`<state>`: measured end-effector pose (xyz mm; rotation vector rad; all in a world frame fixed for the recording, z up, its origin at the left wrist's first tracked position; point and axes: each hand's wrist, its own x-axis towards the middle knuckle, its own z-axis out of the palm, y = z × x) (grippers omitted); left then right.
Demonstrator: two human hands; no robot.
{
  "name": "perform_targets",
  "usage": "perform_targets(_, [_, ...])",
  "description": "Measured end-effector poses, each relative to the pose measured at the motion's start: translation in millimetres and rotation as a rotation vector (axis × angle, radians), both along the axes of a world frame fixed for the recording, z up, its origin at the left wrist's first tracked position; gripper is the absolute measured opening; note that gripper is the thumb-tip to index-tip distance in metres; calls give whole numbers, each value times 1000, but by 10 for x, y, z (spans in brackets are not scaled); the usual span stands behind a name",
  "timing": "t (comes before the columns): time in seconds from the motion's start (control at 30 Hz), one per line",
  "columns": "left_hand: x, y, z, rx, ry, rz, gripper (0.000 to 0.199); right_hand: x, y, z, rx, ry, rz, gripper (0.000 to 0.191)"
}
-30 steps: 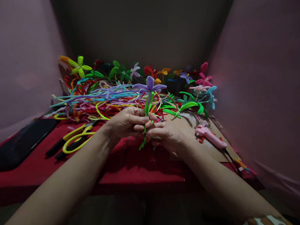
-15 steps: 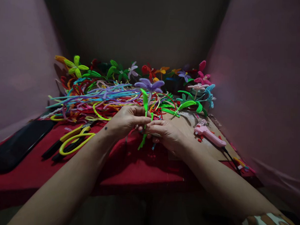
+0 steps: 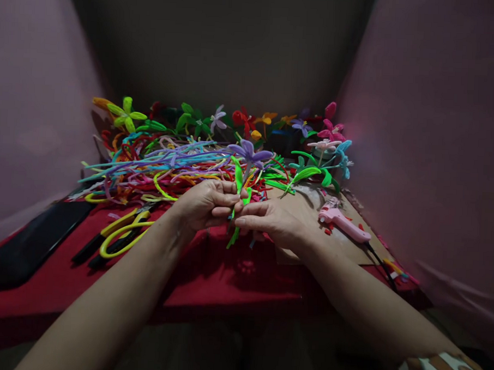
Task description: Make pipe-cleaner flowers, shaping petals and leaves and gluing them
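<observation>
A purple pipe-cleaner flower [image 3: 250, 152] with bright green leaves stands upright between my hands, over the front of the table. My left hand [image 3: 207, 205] is closed, pinching the stem just under the upper leaf. From the other side, my right hand [image 3: 270, 221] has its fingers closed at the stem and the lower green leaf. Green stem ends poke out below the fingers. My fingers hide the middle of the stem. Behind the flower lies a heap of loose pipe cleaners [image 3: 182, 160] in many colours.
Yellow-handled pliers [image 3: 122, 234] and a black phone-like slab [image 3: 35, 246] lie at left on the red cloth [image 3: 234, 293]. At right, a pink glue gun [image 3: 345, 225] with its cord rests on a cardboard sheet [image 3: 330, 251]. Several finished flowers [image 3: 127, 114] line the back.
The flower has dipped slightly and tilted a little toward me. My left hand has shifted slightly down, and the fingers of both hands have changed their hold on the stem.
</observation>
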<state>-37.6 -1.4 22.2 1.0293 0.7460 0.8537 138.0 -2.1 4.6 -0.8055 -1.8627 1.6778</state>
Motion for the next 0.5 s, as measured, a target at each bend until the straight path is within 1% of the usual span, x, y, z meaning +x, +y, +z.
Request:
perform_targets(0.13, [-22,21,-29,-25,35,-32,12,23,-14,1,56,-66,12,28])
perform_targets(0.27, [-3,49,-76,-56,57,-17,16,46,-48,-3,139,-127,-6,33])
perform_targets(0.33, [3,64,-106,-67,74,-18,16,57,-72,-14,172,-128,3,33])
perform_targets(0.43, [20,84,-159,-57,112,3,16,58,-94,-46,140,-103,-13,29])
perform_targets(0.5, [46,94,-196,-26,150,25,13,42,-94,-75,101,-111,-51,27])
